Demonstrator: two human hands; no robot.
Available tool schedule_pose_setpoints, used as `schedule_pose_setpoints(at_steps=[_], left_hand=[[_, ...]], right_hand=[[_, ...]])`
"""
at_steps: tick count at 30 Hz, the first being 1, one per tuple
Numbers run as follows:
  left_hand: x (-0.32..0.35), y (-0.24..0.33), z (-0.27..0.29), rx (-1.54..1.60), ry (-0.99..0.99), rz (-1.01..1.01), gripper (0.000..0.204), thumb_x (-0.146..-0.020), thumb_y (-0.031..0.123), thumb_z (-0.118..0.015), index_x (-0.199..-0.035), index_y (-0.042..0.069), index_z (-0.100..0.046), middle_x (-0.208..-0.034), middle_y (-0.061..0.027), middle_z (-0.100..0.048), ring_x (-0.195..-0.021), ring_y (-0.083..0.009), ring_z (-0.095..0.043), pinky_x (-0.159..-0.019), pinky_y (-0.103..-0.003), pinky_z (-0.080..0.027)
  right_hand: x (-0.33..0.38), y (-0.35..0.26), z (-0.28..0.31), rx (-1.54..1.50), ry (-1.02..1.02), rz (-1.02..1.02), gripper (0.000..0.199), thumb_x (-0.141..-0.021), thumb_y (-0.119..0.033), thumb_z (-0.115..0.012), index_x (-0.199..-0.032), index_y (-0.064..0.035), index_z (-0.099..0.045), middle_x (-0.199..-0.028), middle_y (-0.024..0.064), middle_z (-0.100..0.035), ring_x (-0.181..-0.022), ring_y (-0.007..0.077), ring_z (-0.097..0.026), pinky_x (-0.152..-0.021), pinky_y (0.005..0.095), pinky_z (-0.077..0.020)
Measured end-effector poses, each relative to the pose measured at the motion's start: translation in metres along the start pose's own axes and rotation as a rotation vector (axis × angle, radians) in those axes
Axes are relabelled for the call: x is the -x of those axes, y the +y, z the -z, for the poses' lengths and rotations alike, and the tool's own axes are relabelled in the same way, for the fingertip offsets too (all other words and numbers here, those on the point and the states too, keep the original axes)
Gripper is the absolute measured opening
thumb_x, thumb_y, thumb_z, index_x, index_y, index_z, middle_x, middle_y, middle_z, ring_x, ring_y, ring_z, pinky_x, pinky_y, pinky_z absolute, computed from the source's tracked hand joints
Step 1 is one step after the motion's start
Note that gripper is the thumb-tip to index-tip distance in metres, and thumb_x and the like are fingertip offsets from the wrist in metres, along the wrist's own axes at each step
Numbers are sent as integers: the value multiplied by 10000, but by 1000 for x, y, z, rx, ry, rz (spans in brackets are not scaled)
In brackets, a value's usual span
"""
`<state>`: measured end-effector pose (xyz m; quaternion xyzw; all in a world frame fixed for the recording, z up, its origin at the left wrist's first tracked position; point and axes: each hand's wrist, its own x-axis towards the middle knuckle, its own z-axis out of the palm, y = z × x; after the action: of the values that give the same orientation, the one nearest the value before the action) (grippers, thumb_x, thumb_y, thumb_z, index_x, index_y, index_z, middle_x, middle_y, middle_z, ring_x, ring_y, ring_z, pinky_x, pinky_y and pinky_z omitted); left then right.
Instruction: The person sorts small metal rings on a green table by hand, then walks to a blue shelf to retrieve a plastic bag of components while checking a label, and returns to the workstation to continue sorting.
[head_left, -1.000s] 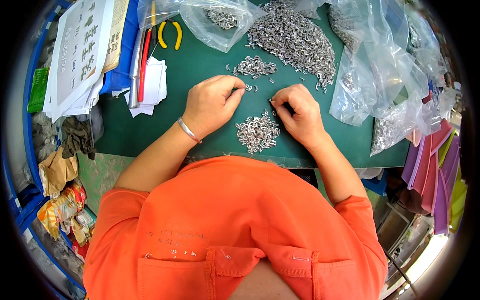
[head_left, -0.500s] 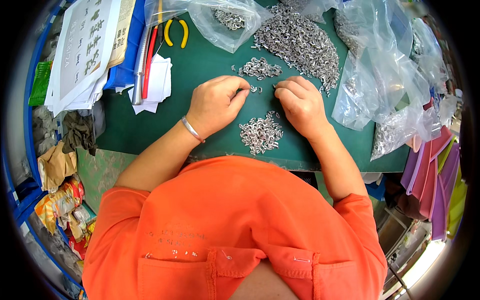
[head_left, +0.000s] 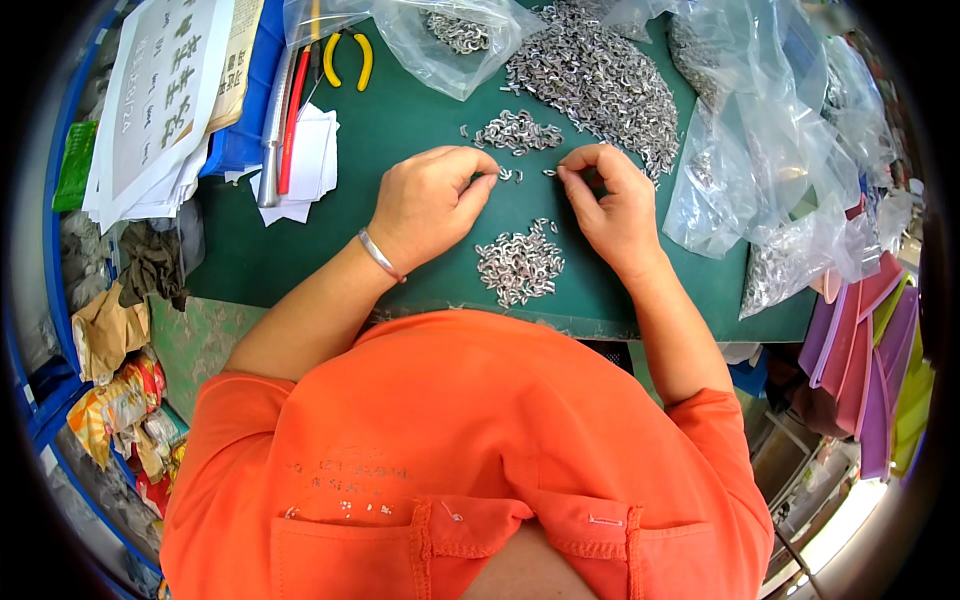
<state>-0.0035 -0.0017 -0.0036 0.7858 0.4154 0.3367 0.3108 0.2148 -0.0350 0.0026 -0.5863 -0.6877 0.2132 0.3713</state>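
- Your left hand [head_left: 430, 205] is curled with thumb and fingertips pinched at its right edge, just beside a tiny metal link [head_left: 506, 174] on the green mat [head_left: 400, 130]; whether it actually grips that piece I cannot tell.
- Your right hand [head_left: 610, 205] is likewise curled, its fingertips pinched on a small metal piece [head_left: 551, 172] at its left edge.
- By my reading you are at the joining step: two small links brought tip to tip between your hands, above the near pile of links [head_left: 520, 265].
- The next move seems to call for fine alignment: keep both pinches firm and the pieces level, since they are very small.
- Taking the near pile as landmark: a smaller pile [head_left: 517, 132] lies beyond it, past your fingertips; the big heap of links [head_left: 595, 80] lies farther and to the right; clear plastic bags [head_left: 770, 160] are well right; yellow-handled pliers [head_left: 348, 60] are far left and beyond.
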Motion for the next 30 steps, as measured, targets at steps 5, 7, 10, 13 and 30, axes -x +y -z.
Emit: schedule_pose_setpoints(at_steps=[5, 7, 10, 13, 30], left_hand=[[1, -1, 0, 8, 4, -4, 84, -815, 82, -686, -891, 46, -684, -761, -103, -643, -564, -217, -586, -545, -312, -462], [1, -1, 1, 0, 3, -2, 85, -815, 82, -687, -892, 45, -684, -763, -104, -643, -568, -220, -587, -547, -314, -463], [1, 0, 1, -6, -2, 2, 91, -814, 83, -687, -898, 46, -684, -765, -104, -642, -571, -221, -587, -548, -314, -462], [1, -2, -1, -3, 16, -13, 99, -813, 84, -689, -905, 47, -685, -771, -104, -644, -570, -217, -584, -546, -313, -462], [2, -1, -8, -194, -13, -85, 54, -790, 148, -708, -814, 111, -679, -751, -48, -640, -661, -245, -626, -571, -344, -495]], right_hand=[[-2, -3, 0, 32, -108, 7, 148, -749, 12, -704, -849, -50, -613, -791, 84, -626, -769, 261, -621, -661, 343, -499], [-4, -7, 9, -106, -286, -58, 149, -744, 18, -702, -841, -51, -611, -794, 79, -628, -771, 261, -617, -660, 348, -497], [-7, -10, 9, -137, -319, 90, 150, -737, 41, -685, -825, -48, -603, -797, 71, -628, -792, 268, -608, -682, 360, -493], [-14, -12, -11, -72, -155, 253, 160, -729, 56, -674, -813, -48, -587, -801, 70, -624, -798, 284, -596, -702, 369, -485], [-11, -15, -15, -1, -121, 15, 138, -716, 44, -646, -805, -33, -574, -736, 120, -607, -737, 309, -620, -648, 380, -502]])
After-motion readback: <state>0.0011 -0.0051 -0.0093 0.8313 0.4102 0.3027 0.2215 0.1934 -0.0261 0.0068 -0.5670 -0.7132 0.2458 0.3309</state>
